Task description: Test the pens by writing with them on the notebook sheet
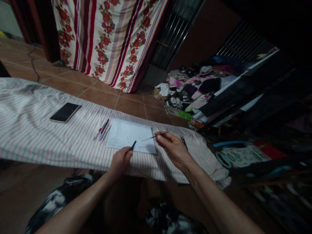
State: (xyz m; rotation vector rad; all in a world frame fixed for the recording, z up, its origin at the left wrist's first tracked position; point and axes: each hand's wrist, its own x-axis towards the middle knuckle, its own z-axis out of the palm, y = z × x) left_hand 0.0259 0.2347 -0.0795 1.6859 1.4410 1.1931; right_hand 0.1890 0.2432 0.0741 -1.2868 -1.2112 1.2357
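Note:
A spiral notebook (124,131) lies open on the striped cloth, its coil toward the right and faint writing on the page. At its lower edge my left hand (121,160) is closed around a short black pen part (133,145), which points up over the page. My right hand (172,146), by the coil, pinches a thin dark rod (158,135) like a pen refill; its pale tip reaches over the paper. A tiny light piece (139,136) rests on the page, too small to name. Several pens (103,130) lie left of the notebook.
The striped cloth (80,143) covers a long, narrow table. A phone (65,112) lies on its left part. Dark pens (183,141) are just beyond my right hand. A flowered curtain (109,39) hangs behind, and a clothes heap (192,84) fills the floor at back right.

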